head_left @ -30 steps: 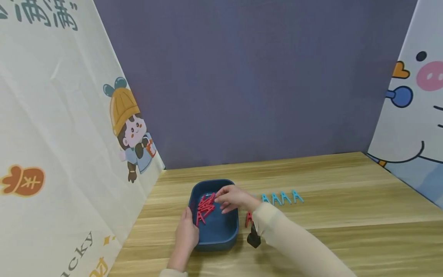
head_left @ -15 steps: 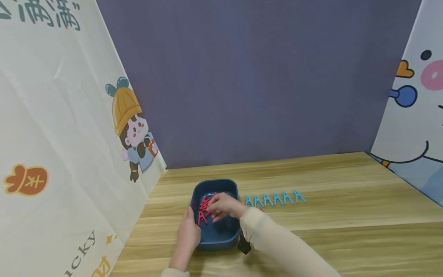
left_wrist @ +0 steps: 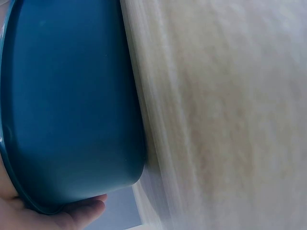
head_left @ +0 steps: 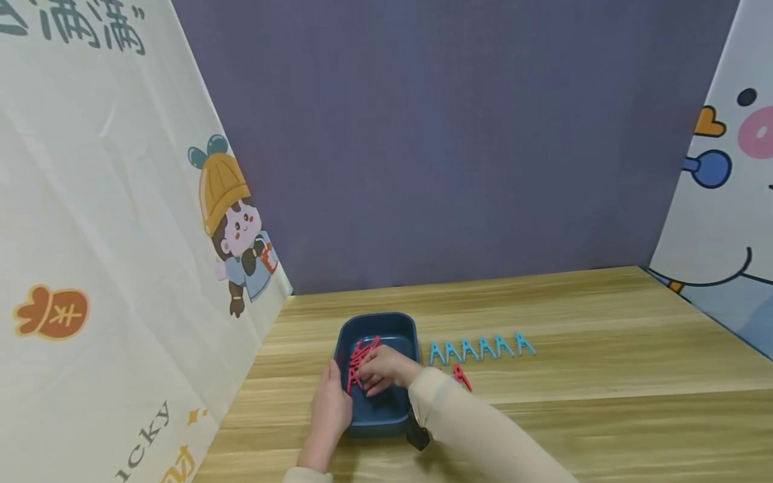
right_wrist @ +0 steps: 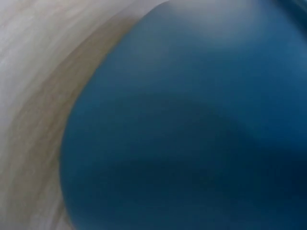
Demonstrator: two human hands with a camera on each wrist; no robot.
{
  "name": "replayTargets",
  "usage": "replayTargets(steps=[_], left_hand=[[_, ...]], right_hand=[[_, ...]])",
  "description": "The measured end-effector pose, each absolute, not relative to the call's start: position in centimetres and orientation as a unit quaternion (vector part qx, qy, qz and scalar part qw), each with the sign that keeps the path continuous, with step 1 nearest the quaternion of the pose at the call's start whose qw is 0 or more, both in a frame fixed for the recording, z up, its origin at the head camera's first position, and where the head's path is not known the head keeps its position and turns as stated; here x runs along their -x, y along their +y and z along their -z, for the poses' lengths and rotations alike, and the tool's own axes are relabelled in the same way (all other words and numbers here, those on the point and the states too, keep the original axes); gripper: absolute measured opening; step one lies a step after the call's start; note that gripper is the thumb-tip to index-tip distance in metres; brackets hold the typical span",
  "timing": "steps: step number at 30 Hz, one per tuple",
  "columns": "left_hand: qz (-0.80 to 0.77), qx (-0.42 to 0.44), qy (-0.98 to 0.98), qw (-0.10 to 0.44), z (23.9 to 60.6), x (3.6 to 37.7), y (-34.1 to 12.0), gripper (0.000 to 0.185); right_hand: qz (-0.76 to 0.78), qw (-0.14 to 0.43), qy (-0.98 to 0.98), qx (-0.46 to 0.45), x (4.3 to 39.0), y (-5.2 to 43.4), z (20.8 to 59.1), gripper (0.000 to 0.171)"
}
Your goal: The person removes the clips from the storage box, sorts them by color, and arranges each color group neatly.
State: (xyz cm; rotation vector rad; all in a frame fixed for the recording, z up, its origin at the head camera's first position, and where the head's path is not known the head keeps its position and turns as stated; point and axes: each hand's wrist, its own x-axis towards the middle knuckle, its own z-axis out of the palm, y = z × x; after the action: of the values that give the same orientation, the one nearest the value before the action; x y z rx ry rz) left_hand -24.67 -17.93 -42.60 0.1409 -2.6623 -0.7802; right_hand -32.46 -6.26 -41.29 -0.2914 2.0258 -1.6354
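Left hand: the left hand (head_left: 331, 404) holds the near-left rim of the blue tub (head_left: 374, 409); in the left wrist view its fingers (left_wrist: 79, 214) curl under the tub's (left_wrist: 72, 105) edge.
Right hand: the right hand (head_left: 382, 369) reaches into the tub, fingers bent down onto the red clips (head_left: 357, 360); whether they pinch a clip cannot be told.
Blue tub: sits on the tabletop (head_left: 604, 402) near its left end; the right wrist view shows only a blurred blue wall (right_wrist: 192, 143).
Red clips: a loose pile in the left part of the tub, touching the right hand.
Lone red clip: 1 red clip (head_left: 461, 376) lies on the tabletop just right of the tub, near the sleeve (head_left: 477, 429).
Blue clips: 6 blue clips (head_left: 480, 347) in a row, running right from the tub, just beyond the lone red clip.
Black object: a small dark object (head_left: 419, 437) under the right wrist; too hidden to identify.
Writing: the left cloth panel (head_left: 109, 268) shows large Chinese characters at the top and the letters "icky" near the bottom.
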Motion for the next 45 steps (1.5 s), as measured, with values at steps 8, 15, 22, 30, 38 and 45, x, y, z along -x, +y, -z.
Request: replayTargets(steps=[8, 15, 22, 30, 38, 45], left_hand=[[0.282, -0.050, -0.942, 0.177, 42.4, 24.8, -17.9, 0.053], [0.282, -0.049, -0.941, 0.180, 42.7, 24.9, -18.0, 0.053], [0.287, -0.061, -0.943, 0.158, 42.7, 25.0, -18.0, 0.054], [0.290, -0.067, -0.943, 0.150, 42.7, 25.1, -18.1, 0.056], [0.291, -0.074, -0.944, 0.139, 42.8, 24.9, -18.0, 0.056], [0.285, -0.064, -0.944, 0.151, 42.8, 24.9, -18.0, 0.056]], right_hand=[[0.586, 0.254, 0.764, 0.090, 32.2, -6.5, 41.3, 0.008], [0.581, 0.285, 0.758, 0.079, 32.6, -6.9, 41.9, 0.006], [0.568, 0.304, 0.760, 0.084, 32.4, -7.0, 42.3, 0.015], [0.564, 0.322, 0.753, 0.101, 32.2, -6.8, 42.9, 0.036], [0.556, 0.323, 0.756, 0.121, 32.0, -6.9, 43.3, 0.032], [0.584, 0.317, 0.737, 0.119, 31.9, -7.0, 43.4, 0.022]])
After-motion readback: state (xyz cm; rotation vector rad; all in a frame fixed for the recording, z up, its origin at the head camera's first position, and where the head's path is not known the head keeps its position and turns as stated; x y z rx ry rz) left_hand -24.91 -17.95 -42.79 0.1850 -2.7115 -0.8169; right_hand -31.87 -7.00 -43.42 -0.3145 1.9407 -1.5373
